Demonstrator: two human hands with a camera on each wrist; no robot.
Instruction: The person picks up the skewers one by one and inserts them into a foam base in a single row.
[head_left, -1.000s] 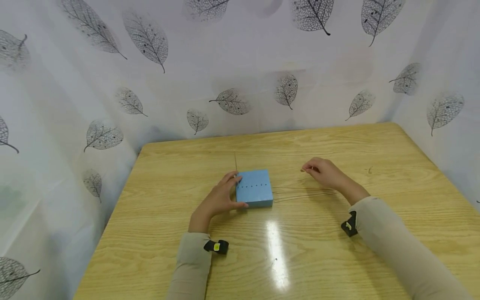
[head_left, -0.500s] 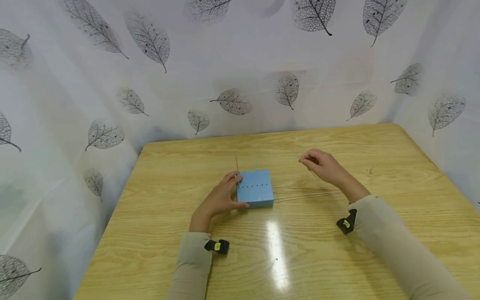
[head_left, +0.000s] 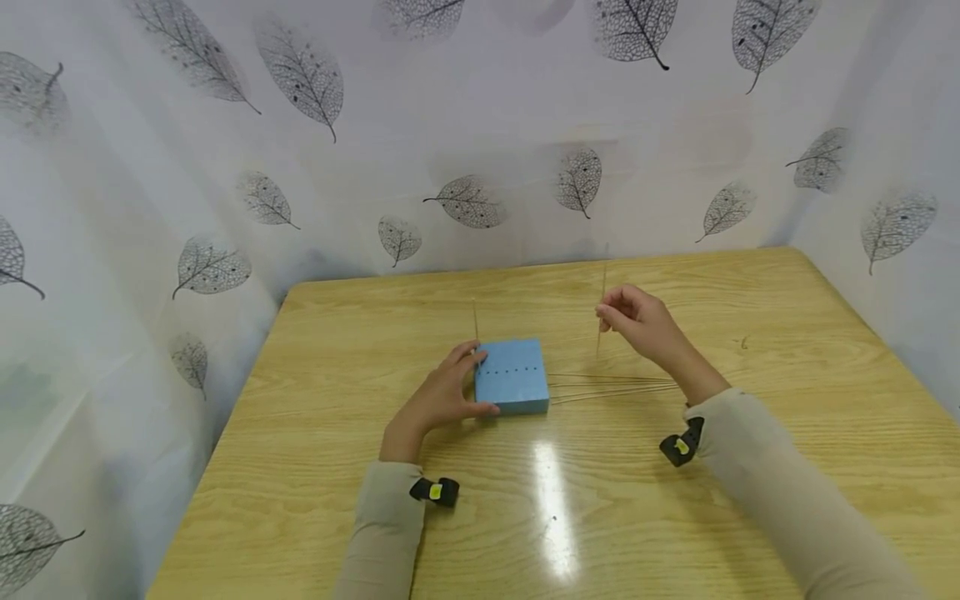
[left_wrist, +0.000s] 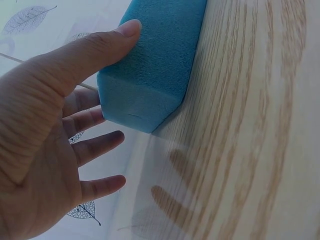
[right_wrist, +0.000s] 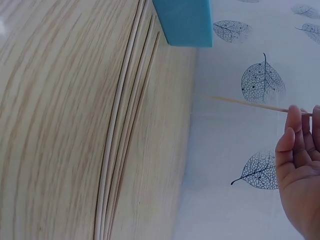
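Note:
A blue foam block [head_left: 512, 375] lies mid-table with a row of small holes across its top. My left hand [head_left: 442, 392] holds its left side, thumb on the near face [left_wrist: 155, 65] and fingers behind the far corner. One thin wooden skewer [head_left: 475, 321] stands upright at the block's far left corner. My right hand [head_left: 604, 315] is raised to the right of the block and pinches another skewer [head_left: 602, 287] nearly upright, clear of the table. In the right wrist view that skewer [right_wrist: 250, 104] juts from my fingertips [right_wrist: 295, 122].
Several loose skewers [head_left: 611, 387] lie side by side on the wooden table [head_left: 675, 517] just right of the block, also shown as skewers [right_wrist: 122, 130]. White leaf-print curtains [head_left: 465, 125] close in the back and both sides. A small speck [head_left: 740, 340] lies far right.
My right hand has risen off the table with a skewer and turned it from lying low to nearly upright. The left hand and the block have stayed put.

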